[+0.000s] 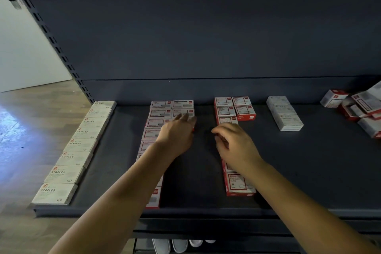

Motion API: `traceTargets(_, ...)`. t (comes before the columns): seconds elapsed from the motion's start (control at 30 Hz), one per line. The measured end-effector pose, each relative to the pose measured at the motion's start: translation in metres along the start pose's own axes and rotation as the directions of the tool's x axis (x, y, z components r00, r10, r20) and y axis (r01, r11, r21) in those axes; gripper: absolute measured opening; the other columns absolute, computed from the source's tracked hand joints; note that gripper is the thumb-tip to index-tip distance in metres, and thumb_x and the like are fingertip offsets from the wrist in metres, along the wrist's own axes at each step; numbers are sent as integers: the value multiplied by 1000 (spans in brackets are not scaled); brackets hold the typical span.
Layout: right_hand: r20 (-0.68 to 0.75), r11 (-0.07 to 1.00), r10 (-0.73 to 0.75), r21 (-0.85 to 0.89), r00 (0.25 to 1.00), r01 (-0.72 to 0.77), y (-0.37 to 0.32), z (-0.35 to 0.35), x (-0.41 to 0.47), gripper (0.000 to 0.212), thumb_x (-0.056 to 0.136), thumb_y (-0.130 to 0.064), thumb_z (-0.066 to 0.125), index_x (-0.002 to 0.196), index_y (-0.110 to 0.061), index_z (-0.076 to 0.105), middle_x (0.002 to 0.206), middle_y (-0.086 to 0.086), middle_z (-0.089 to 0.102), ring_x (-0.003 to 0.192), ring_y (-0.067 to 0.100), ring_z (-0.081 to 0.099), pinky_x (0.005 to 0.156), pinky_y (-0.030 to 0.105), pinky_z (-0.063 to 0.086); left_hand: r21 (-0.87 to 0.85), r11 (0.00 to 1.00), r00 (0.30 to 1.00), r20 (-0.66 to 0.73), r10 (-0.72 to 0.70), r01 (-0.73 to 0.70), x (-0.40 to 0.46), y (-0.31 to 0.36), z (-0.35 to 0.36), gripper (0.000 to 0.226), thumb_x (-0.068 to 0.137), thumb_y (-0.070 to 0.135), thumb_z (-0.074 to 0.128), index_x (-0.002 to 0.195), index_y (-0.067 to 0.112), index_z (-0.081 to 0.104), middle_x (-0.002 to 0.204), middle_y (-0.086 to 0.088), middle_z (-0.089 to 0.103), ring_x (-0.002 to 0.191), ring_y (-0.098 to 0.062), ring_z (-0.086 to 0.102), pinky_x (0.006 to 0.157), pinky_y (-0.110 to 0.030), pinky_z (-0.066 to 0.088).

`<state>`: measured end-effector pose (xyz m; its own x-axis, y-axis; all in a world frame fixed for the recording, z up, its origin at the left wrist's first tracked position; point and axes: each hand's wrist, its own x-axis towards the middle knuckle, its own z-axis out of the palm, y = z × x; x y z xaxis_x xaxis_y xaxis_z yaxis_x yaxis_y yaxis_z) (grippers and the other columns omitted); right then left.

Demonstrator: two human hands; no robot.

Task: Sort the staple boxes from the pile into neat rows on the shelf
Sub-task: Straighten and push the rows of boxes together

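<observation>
the dark shelf (309, 171) fills the middle of the frame. along its left edge a row of white boxes marked staples (76, 146) runs from the lower left up toward the back. near the middle a red and white row (156, 113) goes two wide at the back, then runs down under the left arm. the left hand (177, 132) reaches over this row with its fingers straight and spread, resting on or just above the boxes. it grips nothing.

right of the middle is a second red and white row (233, 109), also two wide at the back. the right hand (235, 144) sits over this row with its fingers curled around a small red box (222, 140), which peeks out at the fingertips. one more box of this row (239, 183) lies below the wrist.

further right, a short row of plain white boxes (284, 113) stands apart. in the far right of the frame lies the messy pile (358, 107), boxes tipped on each other.

at the bottom edge, pale shoes (171, 245) show under the shelf.
</observation>
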<state>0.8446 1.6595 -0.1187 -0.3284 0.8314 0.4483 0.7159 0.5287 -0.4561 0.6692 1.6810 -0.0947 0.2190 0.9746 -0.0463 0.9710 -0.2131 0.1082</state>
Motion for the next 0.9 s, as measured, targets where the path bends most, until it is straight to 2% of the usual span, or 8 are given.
traceTargets(0.1,22,1000,7,-4,1000,-7,11,-14,-15,27,80,2,62,107,-2,65,107,11,64,101,28,59,84,31,46,9,994,987,-119,113,-112,-20,32,-3,54,97,28,42,147,19,24,152,-2,27,140,-19,24,104,-37,34)
traceTargets(0.2,1,1000,-2,17,1000,2,24,-34,-29,32,78,4,64,109,-4,65,108,9,67,100,24,62,84,25,42,-36,975,951,-231,207,-221,-27,58,-2,48,94,24,50,139,13,41,140,-7,46,131,-24,40,98,-42,44)
traceTargets(0.33,-51,999,34,-27,998,-35,53,-56,-49,34,76,2,67,109,-5,66,109,9,68,99,23,64,88,24,43,-40,944,906,-296,302,-327,-21,98,3,36,87,18,57,122,9,57,124,-11,58,117,-29,55,87,-45,52)
traceTargets(0.43,-81,995,74,-56,994,-79,80,-76,-66,31,77,-4,63,107,-4,67,109,11,68,98,25,65,89,26,44,-59,940,895,-333,297,-335,-13,133,4,36,82,24,53,111,8,66,113,-12,66,108,-32,62,79,-46,54)
traceTargets(0.6,-82,987,142,-60,986,-147,127,-116,-90,30,80,-12,58,108,-4,68,109,11,68,100,24,64,92,27,41,-87,928,879,-362,310,-363,-5,196,14,38,81,29,47,105,10,69,109,-8,68,105,-29,64,77,-41,55)
traceTargets(0.73,-123,986,153,-50,981,-160,164,-144,-107,28,77,2,65,105,-2,68,106,13,67,98,27,64,90,18,41,-100,916,873,-359,332,-389,6,242,23,41,79,31,40,100,12,70,103,-4,68,99,-24,66,74,-37,55)
traceTargets(0.83,-179,985,149,-58,973,-162,186,-164,-117,29,76,0,58,103,-1,68,104,13,68,96,29,65,87,23,44,-106,912,873,-350,340,-397,17,271,32,40,79,31,40,99,13,71,105,-5,69,99,-25,66,74,-38,55)
traceTargets(0.9,-218,983,149,-70,964,-168,201,-178,-121,31,74,0,55,102,-1,68,102,13,68,94,29,65,86,20,44,-99,909,871,-345,350,-405,24,290,36,39,80,31,41,99,13,71,105,-5,69,99,-27,66,73,-38,55)
